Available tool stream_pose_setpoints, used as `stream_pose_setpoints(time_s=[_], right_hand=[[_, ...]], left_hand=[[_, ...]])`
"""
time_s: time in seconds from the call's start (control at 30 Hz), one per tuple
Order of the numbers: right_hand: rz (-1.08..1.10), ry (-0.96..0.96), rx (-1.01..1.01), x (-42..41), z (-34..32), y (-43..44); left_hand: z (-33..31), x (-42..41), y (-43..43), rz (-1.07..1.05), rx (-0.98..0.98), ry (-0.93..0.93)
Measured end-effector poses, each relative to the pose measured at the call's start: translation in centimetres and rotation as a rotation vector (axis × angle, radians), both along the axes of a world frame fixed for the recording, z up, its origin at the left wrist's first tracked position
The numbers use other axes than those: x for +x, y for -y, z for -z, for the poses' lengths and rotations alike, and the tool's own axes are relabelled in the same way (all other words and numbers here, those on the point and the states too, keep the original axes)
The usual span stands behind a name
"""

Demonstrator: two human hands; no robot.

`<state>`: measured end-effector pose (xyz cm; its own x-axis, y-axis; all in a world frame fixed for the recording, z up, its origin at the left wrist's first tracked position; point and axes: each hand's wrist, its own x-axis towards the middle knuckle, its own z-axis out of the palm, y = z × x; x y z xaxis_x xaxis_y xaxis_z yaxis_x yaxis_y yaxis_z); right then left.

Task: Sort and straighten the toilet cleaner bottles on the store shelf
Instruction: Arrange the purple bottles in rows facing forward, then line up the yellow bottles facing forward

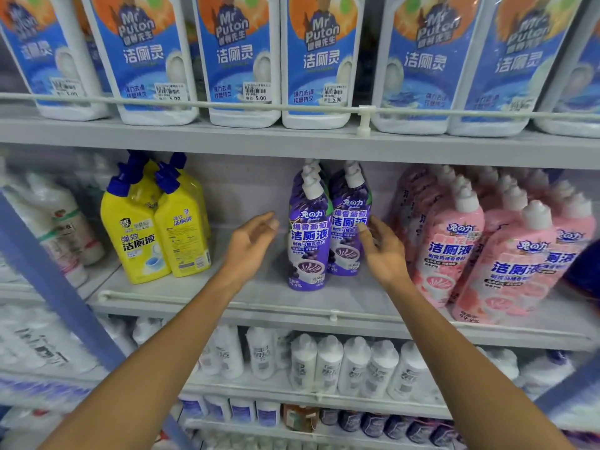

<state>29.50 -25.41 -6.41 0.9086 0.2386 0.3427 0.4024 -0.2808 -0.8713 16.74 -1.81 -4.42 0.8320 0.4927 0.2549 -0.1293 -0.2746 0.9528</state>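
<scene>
On the middle shelf [181, 293], the left hand [251, 240], fingers spread, hovers beside the front purple bottle [308, 235]; the right hand [384, 254], spread, is at the rear purple bottle [349, 219]

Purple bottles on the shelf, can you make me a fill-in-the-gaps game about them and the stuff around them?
1. The purple bottles have ____ caps.
2. The yellow bottles have ____ caps.
3. The yellow bottles stand to the ____ of the purple bottles.
4. The left hand and the right hand are open, one on each side of the ____ bottles.

Missing words: white; blue; left; purple.
</scene>
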Motion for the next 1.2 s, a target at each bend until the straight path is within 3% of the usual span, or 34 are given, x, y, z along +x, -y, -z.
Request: stream_pose_setpoints(time_s=[0.13, 0.37, 0.67, 0.93, 1.2], right_hand=[[0.037, -0.015, -0.031, -2.9, -0.8, 0.4], [0.044, -0.139, 0.172, -10.2, -0.3, -1.0], [-0.093, -0.217, 0.252, -16.9, 0.4, -12.8], [-0.126, -0.136, 0.100, -13.6, -1.4, -25.3], [-0.277, -0.149, 0.160, -10.7, -1.1, -31.8]], left_hand=[[0.0, -2.7, -2.8, -0.112, -0.101, 0.042], [1.2, -10.2, -8.9, -0.162, -0.226, 0.106], [2.4, -17.4, -18.5, -0.344, -0.309, 0.176], [1.0, -15.2, -21.1, -0.393, -0.175, 0.118], [1.6, -10.8, -22.1, -0.361, -0.108, 0.067]])
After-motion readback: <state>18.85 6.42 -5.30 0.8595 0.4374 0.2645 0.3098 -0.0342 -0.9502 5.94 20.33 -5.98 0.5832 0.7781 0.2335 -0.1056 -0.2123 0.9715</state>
